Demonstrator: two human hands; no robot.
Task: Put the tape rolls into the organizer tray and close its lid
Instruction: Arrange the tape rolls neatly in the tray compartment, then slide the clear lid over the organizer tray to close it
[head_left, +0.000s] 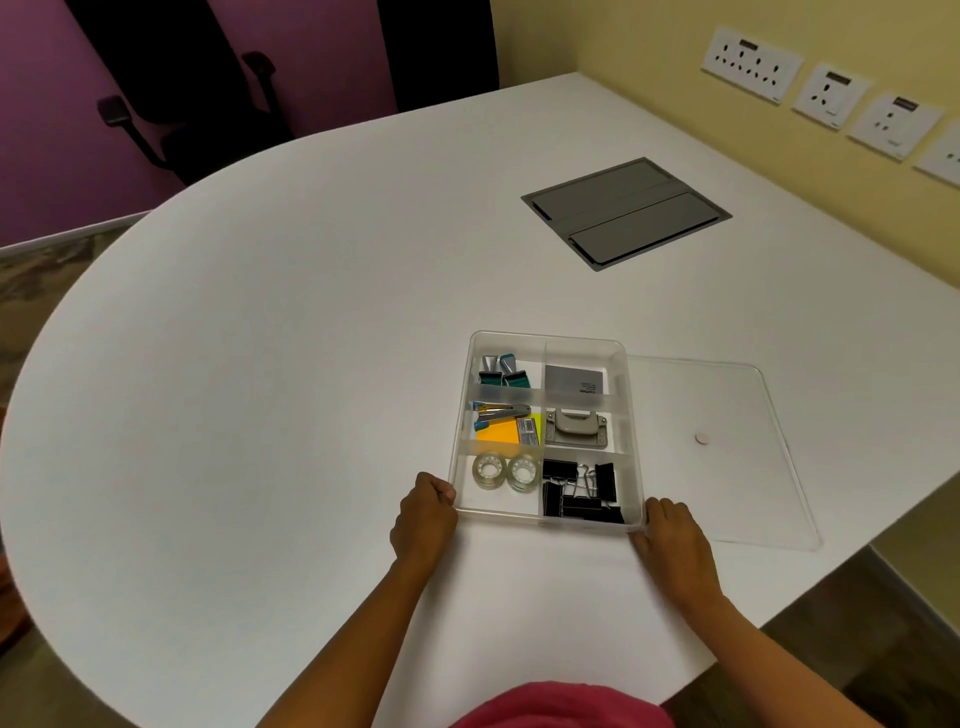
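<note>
A clear plastic organizer tray (635, 415) sits on the white table, its top uncovered. Two clear tape rolls (506, 472) lie side by side in its near-left compartment. The transparent lid (737, 467) lies flat on the table to the right of the tray, with a small round sticker on it. My left hand (423, 514) grips the tray's near-left corner with curled fingers. My right hand (670, 532) holds the tray's near-right corner.
Other compartments hold black binder clips (582, 491), a hole punch (575, 427), sticky notes (506, 431), a stapler and a card. A grey cable hatch (626, 213) is set into the table farther back. The table's edge runs close on the right; wall sockets beyond.
</note>
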